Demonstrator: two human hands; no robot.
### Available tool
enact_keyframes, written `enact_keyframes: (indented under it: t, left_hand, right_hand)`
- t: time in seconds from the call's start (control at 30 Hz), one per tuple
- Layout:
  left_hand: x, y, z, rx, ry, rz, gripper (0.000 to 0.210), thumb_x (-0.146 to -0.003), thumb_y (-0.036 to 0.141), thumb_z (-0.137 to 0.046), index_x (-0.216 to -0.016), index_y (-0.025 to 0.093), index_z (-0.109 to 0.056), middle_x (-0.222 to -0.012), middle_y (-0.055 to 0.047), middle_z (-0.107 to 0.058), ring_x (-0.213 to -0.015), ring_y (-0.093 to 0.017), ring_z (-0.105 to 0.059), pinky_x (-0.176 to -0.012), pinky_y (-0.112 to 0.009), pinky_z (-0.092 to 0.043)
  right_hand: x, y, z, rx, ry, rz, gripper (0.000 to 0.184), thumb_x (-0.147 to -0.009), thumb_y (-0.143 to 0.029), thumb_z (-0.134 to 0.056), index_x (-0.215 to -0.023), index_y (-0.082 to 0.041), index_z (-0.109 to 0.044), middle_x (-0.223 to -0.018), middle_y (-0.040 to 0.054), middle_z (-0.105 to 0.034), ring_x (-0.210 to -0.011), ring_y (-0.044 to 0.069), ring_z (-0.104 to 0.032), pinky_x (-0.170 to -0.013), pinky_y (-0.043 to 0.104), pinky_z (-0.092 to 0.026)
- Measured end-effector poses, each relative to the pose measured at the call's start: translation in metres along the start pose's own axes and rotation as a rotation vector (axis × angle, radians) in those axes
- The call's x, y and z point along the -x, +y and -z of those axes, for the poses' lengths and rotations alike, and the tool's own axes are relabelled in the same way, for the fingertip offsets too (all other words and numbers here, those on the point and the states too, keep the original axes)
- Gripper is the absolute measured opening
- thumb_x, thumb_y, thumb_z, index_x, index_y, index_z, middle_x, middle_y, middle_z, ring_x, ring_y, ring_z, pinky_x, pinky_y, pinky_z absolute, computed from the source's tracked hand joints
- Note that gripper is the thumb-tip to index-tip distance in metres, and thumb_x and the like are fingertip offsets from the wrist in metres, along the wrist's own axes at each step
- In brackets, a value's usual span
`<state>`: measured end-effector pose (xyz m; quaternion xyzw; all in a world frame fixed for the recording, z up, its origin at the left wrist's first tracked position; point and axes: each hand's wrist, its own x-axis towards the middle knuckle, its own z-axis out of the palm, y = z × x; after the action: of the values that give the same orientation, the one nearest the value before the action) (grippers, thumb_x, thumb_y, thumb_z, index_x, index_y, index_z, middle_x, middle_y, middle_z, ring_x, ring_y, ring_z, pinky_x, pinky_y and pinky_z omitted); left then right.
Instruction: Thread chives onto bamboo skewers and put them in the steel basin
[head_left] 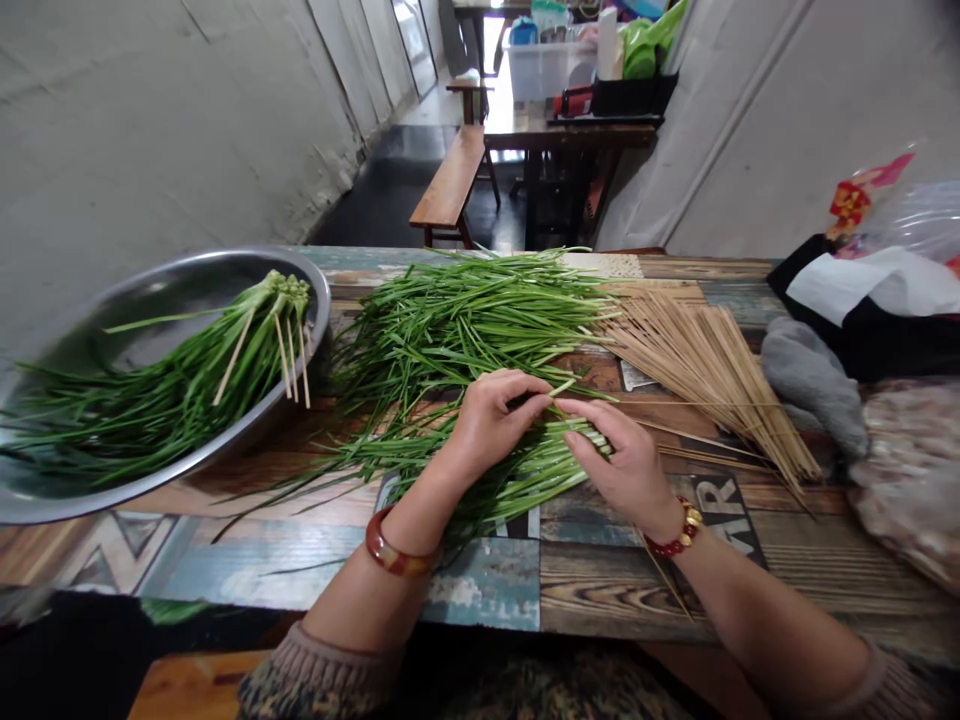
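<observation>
My left hand point(495, 415) is closed, thumb and forefinger pinching a pale chive stalk point(562, 387) above the table. Close against it, my right hand point(622, 460) has its fingertips at the same stalk. A thin bamboo skewer point(666, 575) comes out below the right palm, its upper part hidden by the hand. Under both hands lies a loose bunch of chives point(544, 480), stems to the right. Behind it spreads a larger chive pile point(480, 310). Many bare bamboo skewers point(705, 350) fan out on the right.
A steel basin point(324, 300) at left holds chives threaded on skewers point(274, 300). At right lie a grey cloth-like bundle point(814, 385), a bag of pale pieces point(911, 480) and white paper point(877, 280). Beyond the table stand a bench point(454, 180) and another table point(570, 135).
</observation>
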<state>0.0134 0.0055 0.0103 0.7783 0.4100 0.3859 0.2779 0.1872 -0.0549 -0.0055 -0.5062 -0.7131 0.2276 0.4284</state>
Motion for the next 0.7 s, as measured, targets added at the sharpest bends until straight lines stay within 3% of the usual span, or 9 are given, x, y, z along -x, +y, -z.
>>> enact_keyframes:
  t: [0.27, 0.7]
  left_hand:
    - [0.0, 0.0025, 0.0003, 0.065, -0.036, 0.017, 0.012, -0.083, 0.02, -0.06, -0.087, 0.017, -0.072, -0.08, -0.004, -0.071, -0.075, -0.015, -0.064, -0.07, -0.026, -0.048]
    - [0.0007, 0.0024, -0.0013, 0.049, 0.008, 0.017, 0.009, -0.083, 0.019, -0.062, -0.079, 0.017, -0.07, -0.075, -0.004, -0.069, -0.073, -0.015, -0.062, -0.069, -0.027, -0.048]
  right_hand:
    - [-0.0026, -0.0002, 0.0007, -0.02, -0.001, 0.0, 0.032, -0.088, -0.019, -0.05, -0.117, -0.024, -0.062, -0.111, 0.0058, -0.069, -0.102, 0.02, -0.064, -0.093, 0.037, -0.05]
    - [-0.0018, 0.0027, -0.0008, -0.015, -0.005, 0.023, 0.035, -0.088, -0.017, -0.049, -0.12, -0.025, -0.061, -0.115, 0.0055, -0.069, -0.106, 0.02, -0.063, -0.095, 0.038, -0.049]
